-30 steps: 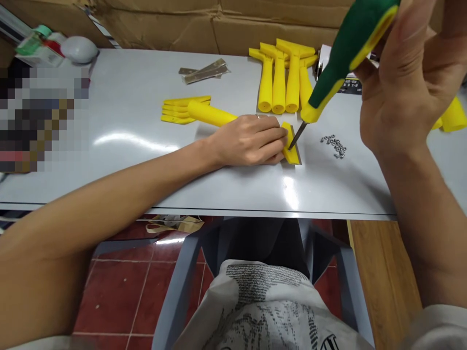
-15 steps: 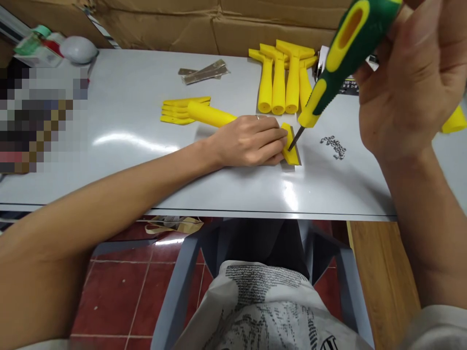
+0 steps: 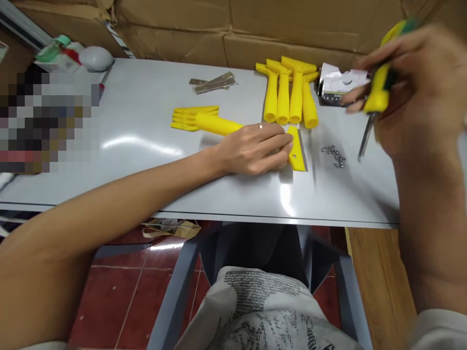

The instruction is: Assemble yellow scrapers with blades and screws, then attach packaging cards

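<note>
My left hand (image 3: 257, 149) is closed around a yellow scraper (image 3: 298, 153) lying on the table. The scraper's handle pokes out to the left of my fingers, and its flat head shows on the right with a metal blade along the edge and a small screw in its face. In my right hand (image 3: 425, 95), raised over the right side, is a green and yellow screwdriver (image 3: 379, 92). Its shaft points down, apart from the scraper. Between the hands lies a small heap of screws (image 3: 334, 156). My right hand is blurred by motion.
Several yellow scraper handles (image 3: 282, 99) stand together at the back, beside an open small box (image 3: 339, 87). Metal blades (image 3: 215, 83) lie farther left. Several flat yellow pieces (image 3: 178, 119) sit by the scraper's handle end. Cardboard (image 3: 175, 24) lines the table's back.
The screwdriver has lifted off the scraper's head and moved right with my right hand. The screw in the head now shows. My left hand still holds the scraper.
</note>
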Demonstrator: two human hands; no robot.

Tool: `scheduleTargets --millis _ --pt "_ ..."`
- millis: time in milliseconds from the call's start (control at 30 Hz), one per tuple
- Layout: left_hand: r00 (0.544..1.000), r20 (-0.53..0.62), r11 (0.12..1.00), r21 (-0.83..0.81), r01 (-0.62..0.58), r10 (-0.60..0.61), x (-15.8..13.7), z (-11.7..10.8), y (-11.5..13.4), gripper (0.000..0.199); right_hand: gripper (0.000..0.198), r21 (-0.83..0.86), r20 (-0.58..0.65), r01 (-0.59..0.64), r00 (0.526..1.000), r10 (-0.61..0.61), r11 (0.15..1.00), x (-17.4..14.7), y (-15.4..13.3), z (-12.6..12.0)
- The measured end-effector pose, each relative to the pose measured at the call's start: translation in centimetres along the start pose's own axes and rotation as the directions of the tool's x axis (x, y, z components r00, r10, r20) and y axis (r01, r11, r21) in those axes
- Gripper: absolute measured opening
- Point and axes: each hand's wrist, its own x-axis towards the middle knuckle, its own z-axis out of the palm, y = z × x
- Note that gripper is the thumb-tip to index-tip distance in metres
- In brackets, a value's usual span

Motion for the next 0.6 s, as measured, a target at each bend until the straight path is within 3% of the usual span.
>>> scheduleTargets --millis 67,167,267,433,600 --pt "0.996 -0.068 0.998 0.034 0.053 -0.050 -0.2 -0.2 -0.2 0.008 0.021 -0.025 0.000 -0.039 0.999 0.039 0.999 -0.1 0.3 0.0" --pt "0.990 -0.084 0.993 0.041 0.114 -0.110 -0.5 -0.5 -0.7 0.027 0.029 -0.089 0.139 -0.184 0.971 0.196 0.979 -0.5 0.9 0.8" --pt "0.990 -0.104 0.993 0.070 0.100 -0.092 -0.4 -0.7 -1.0 0.034 0.037 -0.116 0.266 -0.258 0.922 0.280 0.959 -0.8 1.1 1.4" --pt "0.992 -0.124 0.989 0.145 0.022 -0.004 0.0 -0.8 -1.0 0.024 0.036 -0.107 0.371 -0.239 0.891 0.261 0.965 -1.2 1.2 1.7" --pt "0.990 -0.137 0.997 0.077 -0.015 0.025 -0.3 -0.8 -1.3 0.022 0.037 -0.078 0.378 -0.219 0.896 0.232 0.973 -1.4 1.5 2.4"
